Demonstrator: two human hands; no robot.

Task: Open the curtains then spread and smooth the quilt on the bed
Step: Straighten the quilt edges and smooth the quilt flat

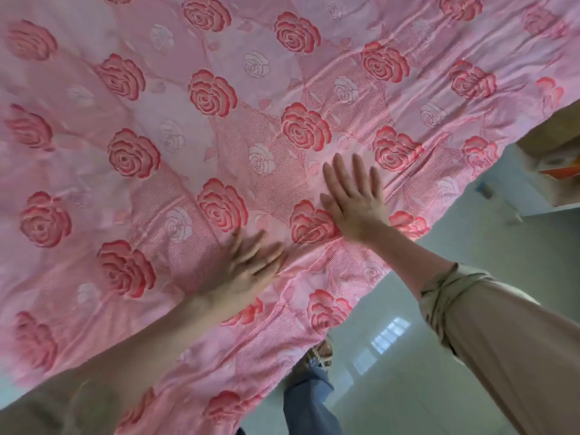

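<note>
A pink quilt [194,127] printed with red and white roses lies spread over the bed and fills most of the view. Its near edge hangs over the bedside along a diagonal from lower left to upper right. My right hand [354,199] lies flat on the quilt near that edge, fingers straight and spread. My left hand [248,271] rests on the quilt a little lower and to the left, fingers extended and blurred by motion. Shallow creases run through the fabric around both hands. No curtains are in view.
Pale glossy floor [408,372] shows at the lower right, reflecting a window. My leg in blue trousers and a sandalled foot [317,356] stand by the bedside. A light cabinet [539,196] with a cardboard box on it stands at the right edge.
</note>
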